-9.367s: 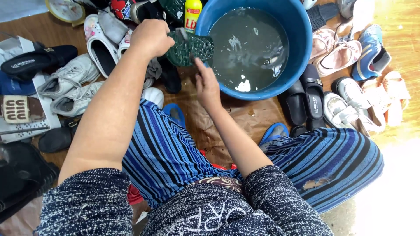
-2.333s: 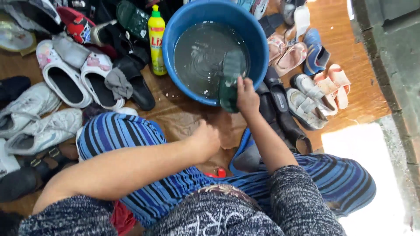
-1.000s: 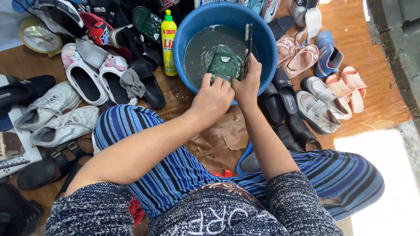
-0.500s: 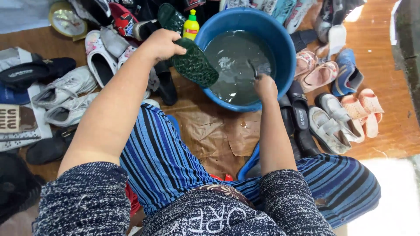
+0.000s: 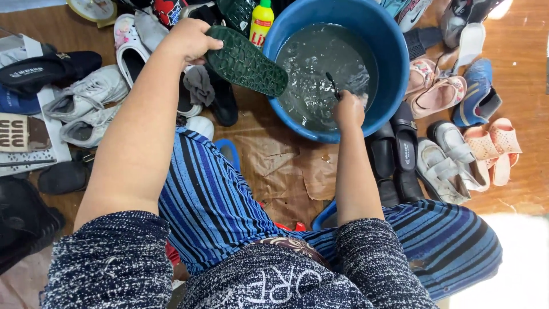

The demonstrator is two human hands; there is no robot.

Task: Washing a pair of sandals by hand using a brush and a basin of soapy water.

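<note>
Over the shoes at far left, the left hand [image 5: 191,39] grips a green sandal [image 5: 246,62] sole-up; the right hand [image 5: 349,110], closed on a brush [image 5: 333,86], dips it in the blue basin [image 5: 394,63], seemingly to wet it.

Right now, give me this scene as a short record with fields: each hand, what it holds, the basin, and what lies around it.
left hand: grips a dark green slipper, sole up, beside the basin
right hand: over the basin, holding a dark brush whose end dips in the water
basin: blue, round, filled with cloudy water
bottle: yellow, left of the basin
around: many shoes and sandals on a wooden floor
under the basin: brown paper
</note>
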